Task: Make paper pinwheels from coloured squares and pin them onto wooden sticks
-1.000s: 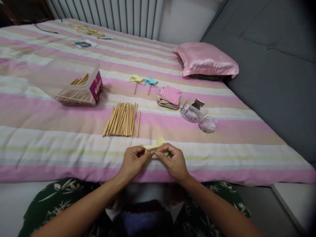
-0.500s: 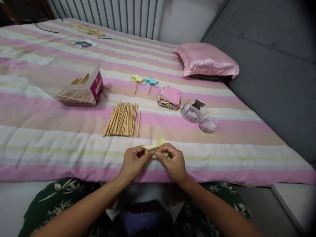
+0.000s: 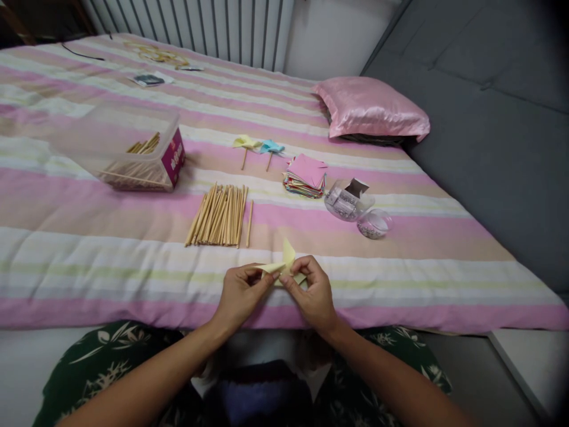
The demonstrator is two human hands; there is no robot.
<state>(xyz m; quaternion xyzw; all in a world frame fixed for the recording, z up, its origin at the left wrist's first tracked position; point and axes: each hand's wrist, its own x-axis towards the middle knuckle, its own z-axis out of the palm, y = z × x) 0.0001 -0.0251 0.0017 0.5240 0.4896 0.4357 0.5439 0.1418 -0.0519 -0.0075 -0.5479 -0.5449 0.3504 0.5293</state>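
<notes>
Since the earlier frame, 1 flap of the yellow paper had lifted higher. Left hand and right hand both pinched it closed, fingertips touching, above the bed's near edge. Bundle of sticks lay just beyond, paper stack farther right.

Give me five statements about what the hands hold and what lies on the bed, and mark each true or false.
1. Both the left hand and the right hand pinch the yellow paper. True.
2. The loose wooden sticks lie inside the plastic box. False: they lie on the blanket, beside the box.
3. The stack of coloured paper has a pink sheet on top. True.
4. The pink pillow lies under the hands. False: it lies far off, by the wall.
5. Two paper pinwheels lie beyond the sticks. True.
</notes>
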